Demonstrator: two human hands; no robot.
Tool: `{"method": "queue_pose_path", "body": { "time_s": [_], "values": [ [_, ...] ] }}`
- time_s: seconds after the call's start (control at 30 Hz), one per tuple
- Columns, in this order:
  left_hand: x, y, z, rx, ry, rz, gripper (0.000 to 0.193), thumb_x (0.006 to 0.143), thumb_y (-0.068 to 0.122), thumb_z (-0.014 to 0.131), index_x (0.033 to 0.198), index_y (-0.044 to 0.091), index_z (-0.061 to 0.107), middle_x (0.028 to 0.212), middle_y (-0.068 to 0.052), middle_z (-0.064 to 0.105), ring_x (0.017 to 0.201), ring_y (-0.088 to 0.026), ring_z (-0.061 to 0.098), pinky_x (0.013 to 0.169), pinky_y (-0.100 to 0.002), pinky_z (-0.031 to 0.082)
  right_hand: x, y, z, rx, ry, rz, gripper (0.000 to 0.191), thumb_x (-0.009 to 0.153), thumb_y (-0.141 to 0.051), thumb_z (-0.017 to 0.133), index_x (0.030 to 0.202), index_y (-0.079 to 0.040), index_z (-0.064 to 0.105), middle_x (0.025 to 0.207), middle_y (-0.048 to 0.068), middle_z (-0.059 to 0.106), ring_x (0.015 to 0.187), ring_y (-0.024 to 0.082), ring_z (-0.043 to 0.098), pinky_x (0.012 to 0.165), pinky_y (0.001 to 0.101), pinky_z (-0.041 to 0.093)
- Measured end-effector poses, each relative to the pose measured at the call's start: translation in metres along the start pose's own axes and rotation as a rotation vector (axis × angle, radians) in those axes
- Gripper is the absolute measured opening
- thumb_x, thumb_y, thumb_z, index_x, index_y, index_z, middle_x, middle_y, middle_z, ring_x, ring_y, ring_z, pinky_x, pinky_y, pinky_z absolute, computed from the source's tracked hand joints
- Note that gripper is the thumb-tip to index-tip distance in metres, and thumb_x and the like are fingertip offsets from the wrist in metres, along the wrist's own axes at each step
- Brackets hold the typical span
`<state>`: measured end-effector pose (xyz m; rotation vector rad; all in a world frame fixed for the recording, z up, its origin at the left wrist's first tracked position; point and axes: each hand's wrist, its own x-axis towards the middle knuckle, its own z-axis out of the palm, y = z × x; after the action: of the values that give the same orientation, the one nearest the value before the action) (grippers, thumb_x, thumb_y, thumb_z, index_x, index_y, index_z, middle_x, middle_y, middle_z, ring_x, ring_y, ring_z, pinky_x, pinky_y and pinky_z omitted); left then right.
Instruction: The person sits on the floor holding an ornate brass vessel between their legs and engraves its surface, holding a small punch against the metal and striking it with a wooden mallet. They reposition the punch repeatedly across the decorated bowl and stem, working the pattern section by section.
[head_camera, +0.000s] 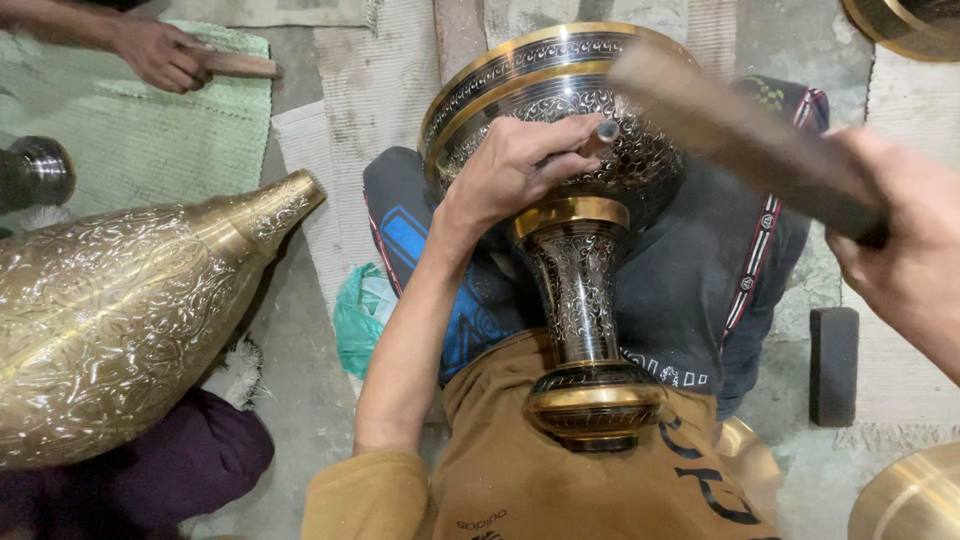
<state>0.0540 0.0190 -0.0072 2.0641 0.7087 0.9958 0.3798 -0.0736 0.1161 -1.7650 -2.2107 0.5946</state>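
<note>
On lap: engraved brass vase (575, 270)

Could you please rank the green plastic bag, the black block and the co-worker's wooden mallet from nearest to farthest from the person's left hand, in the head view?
From the left hand:
1. Green plastic bag, below-left on the floor.
2. Co-worker's wooden mallet, far upper left.
3. Black block, lower right; close to the mallet's distance, so uncertain.

At frame centre the goblet-shaped vase (575, 200) is glossy engraved metal, black with polished gold bands, the big vessel (110, 310) at left is shiny chased brass, and the blurred mallet (745, 140) looks matt wood.
</note>
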Motion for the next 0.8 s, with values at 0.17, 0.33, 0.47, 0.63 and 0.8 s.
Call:
{"method": "queue_pose_path", "body": {
  "time_s": [0.17,0.33,0.47,0.63,0.8],
  "values": [
    [0.0,-0.001,0.005,-0.025,0.081,-0.084,0.038,0.099,0.013,0.078,0.132,0.008,0.061,0.091,-0.008,0.076,0.079,-0.02,0.078,0.072,-0.031,0.06,0.002,0.0,0.006,-0.237,-0.063,0.031,0.056,0.079,0.002,0.072,0.133,-0.005,0.06,0.089,0.02,0.066,0.08,0.04,0.067,0.069,0.0449,0.053],
    [0.0,-0.001,0.004,-0.047,0.064,-0.02,0.041,0.099,0.013,0.078,0.135,0.008,0.059,0.092,-0.008,0.075,0.083,-0.019,0.078,0.073,-0.031,0.061,0.011,-0.008,0.009,-0.481,-0.208,0.124,0.056,0.082,-0.007,0.076,0.136,-0.011,0.062,0.091,0.016,0.071,0.073,0.038,0.069,0.062,0.0457,0.054],
    [-0.001,0.002,0.002,-0.031,0.039,-0.052,0.036,0.099,0.012,0.078,0.131,0.008,0.062,0.09,-0.008,0.075,0.078,-0.021,0.076,0.072,-0.032,0.059,0.013,-0.01,0.002,-0.166,-0.098,0.128,0.049,0.089,0.002,0.07,0.136,-0.007,0.06,0.084,0.017,0.065,0.067,0.032,0.066,0.062,0.0419,0.053],
    [0.0,0.002,0.002,0.0,0.051,-0.013,0.027,0.102,0.014,0.077,0.124,0.01,0.062,0.094,-0.008,0.074,0.083,-0.024,0.076,0.075,-0.034,0.059,0.015,-0.005,-0.002,0.034,0.044,-0.005,0.053,0.085,0.015,0.065,0.135,0.0,0.057,0.097,0.021,0.062,0.082,0.033,0.063,0.074,0.0423,0.051],
    [-0.001,0.001,0.002,-0.005,0.044,-0.069,0.029,0.099,0.015,0.076,0.125,0.006,0.065,0.086,-0.01,0.071,0.074,-0.025,0.073,0.069,-0.037,0.056,0.019,-0.001,-0.007,-0.146,0.051,-0.182,0.063,0.074,0.018,0.069,0.134,0.001,0.058,0.101,0.023,0.064,0.092,0.039,0.064,0.083,0.0447,0.052]
  ]
}}
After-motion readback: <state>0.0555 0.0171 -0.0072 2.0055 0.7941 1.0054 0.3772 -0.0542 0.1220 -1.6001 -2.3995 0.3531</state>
